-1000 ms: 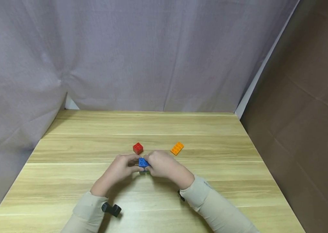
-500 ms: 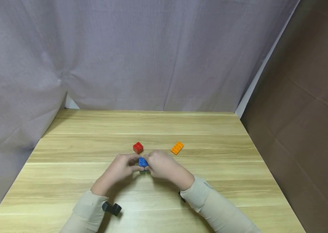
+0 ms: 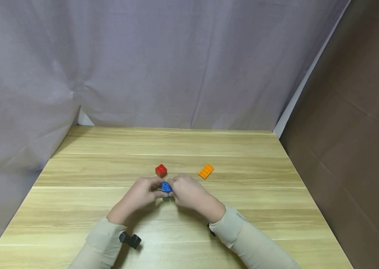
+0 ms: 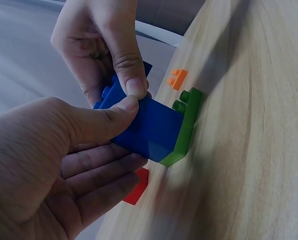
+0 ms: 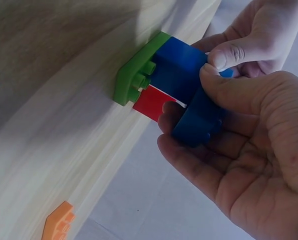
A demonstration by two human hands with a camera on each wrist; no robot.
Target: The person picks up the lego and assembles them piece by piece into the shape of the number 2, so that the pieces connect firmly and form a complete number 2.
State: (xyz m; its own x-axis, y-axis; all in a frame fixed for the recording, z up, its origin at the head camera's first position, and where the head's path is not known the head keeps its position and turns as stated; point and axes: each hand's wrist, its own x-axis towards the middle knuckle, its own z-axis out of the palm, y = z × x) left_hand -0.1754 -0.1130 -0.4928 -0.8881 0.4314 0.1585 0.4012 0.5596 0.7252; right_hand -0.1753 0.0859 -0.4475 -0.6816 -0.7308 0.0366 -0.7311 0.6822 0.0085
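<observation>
Near the middle of the table, both hands work at a small stack of toy building bricks. At its bottom a green studded plate [image 5: 123, 82] lies on the table, partly uncovered. A lower blue brick [image 4: 151, 127] stands on one end of it. An upper blue brick [image 5: 196, 122] sits on top and overhangs the bare studs of the plate. My left hand [image 3: 142, 192] holds the blue stack from the left, thumb on its near face. From the right, my right hand [image 3: 189, 192] pinches the upper brick. Fingers hide whether the blue bricks are fully joined.
A red brick [image 3: 161, 170] sits just behind the stack, close to the left fingers. Farther right lies a flat orange plate with studs [image 3: 206, 171]. Grey cloth [image 3: 189, 63] hangs behind the wooden table [image 3: 243, 157], and a brown panel [image 3: 351, 112] borders its right side.
The head view has shifted very slightly. Both hands keep their hold on the blue bricks, with hardly any movement.
</observation>
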